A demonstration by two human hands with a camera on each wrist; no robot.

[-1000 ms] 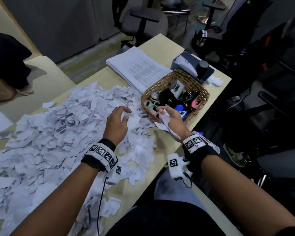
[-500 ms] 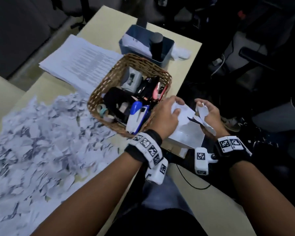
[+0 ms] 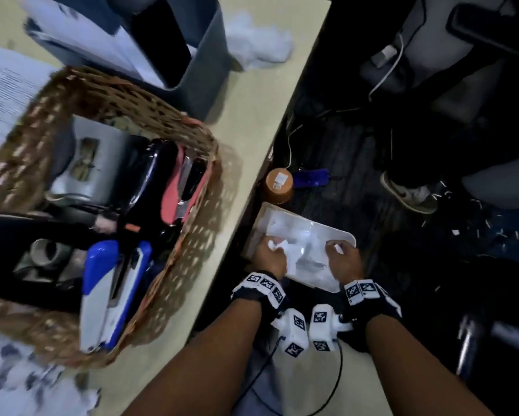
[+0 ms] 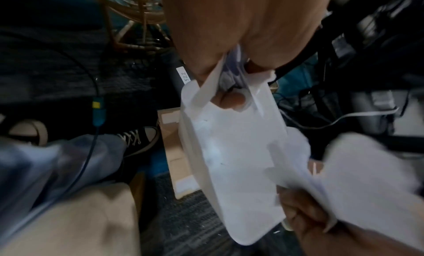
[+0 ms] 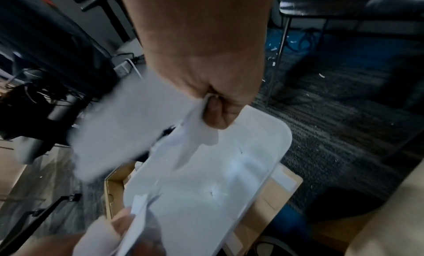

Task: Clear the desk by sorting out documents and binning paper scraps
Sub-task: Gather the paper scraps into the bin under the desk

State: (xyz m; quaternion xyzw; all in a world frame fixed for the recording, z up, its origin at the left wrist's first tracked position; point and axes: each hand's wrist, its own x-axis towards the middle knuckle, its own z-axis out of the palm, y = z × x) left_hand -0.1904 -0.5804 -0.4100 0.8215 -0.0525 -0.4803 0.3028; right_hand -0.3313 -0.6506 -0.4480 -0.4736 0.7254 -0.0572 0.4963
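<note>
A white plastic bin (image 3: pixel 300 224) stands on the floor just off the desk's right edge. My left hand (image 3: pixel 274 246) hangs over its near left side and grips a bunch of torn white paper scraps (image 4: pixel 231 78) in curled fingers. Over the bin's near right corner my right hand (image 3: pixel 337 249) grips another bunch of scraps (image 5: pixel 128 123), blurred by motion. The bin (image 4: pixel 229 160) looks nearly empty inside in both wrist views. A pile of scraps (image 3: pixel 27 385) lies on the desk at the lower left.
On the desk stand a wicker basket (image 3: pixel 192 136) of staplers and tape, a grey organiser (image 3: pixel 213 55) and a stack of printed documents (image 3: pixel 3 94). The bin rests on a cardboard box (image 5: pixel 275 196). A brown cup (image 3: pixel 279 184), cables and a shoe (image 3: pixel 411 193) are on the floor.
Both hands left the scrap pile on the desk with scraps in them, crossed the desk's right edge and came down over the white bin. The view swung right and down.
</note>
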